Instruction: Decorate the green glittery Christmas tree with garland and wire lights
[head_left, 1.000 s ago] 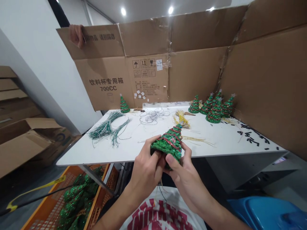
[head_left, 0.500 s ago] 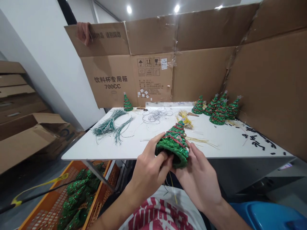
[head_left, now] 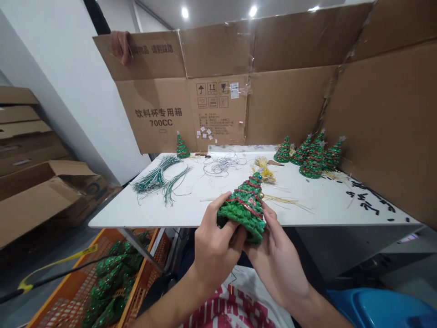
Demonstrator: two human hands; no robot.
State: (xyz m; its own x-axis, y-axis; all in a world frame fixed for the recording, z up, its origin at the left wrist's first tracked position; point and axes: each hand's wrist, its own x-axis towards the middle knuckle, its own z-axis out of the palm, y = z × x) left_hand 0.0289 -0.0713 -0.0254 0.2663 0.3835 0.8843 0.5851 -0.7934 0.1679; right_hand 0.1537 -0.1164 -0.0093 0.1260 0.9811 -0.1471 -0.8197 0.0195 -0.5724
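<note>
Both hands hold a cone-shaped Christmas tree ornament (head_left: 244,212) of glittery green tinsel, wound with red strands and topped by a small bead. It is tilted, with its tip up and to the right, just in front of the white table's near edge (head_left: 170,224). The fingers of my left hand (head_left: 216,255) wrap its left side and reach under its hollow base. My right hand (head_left: 276,264) cups the right side. Several similar trees (head_left: 309,155) stand at the table's far right, and another (head_left: 182,148) stands at the far left.
On the table lie green wire bundles (head_left: 157,180), tangled silver wire (head_left: 221,165), straw-coloured strands (head_left: 264,172) and small black pieces (head_left: 367,200). Cardboard sheets (head_left: 218,109) stand behind, held by another person's hand (head_left: 120,47). Below left, an orange crate (head_left: 126,269) holds green trees.
My hands have turned the tree slightly, so less of its hollow base shows. The view has shifted a little since the oldest frame, and the table items stay in place.
</note>
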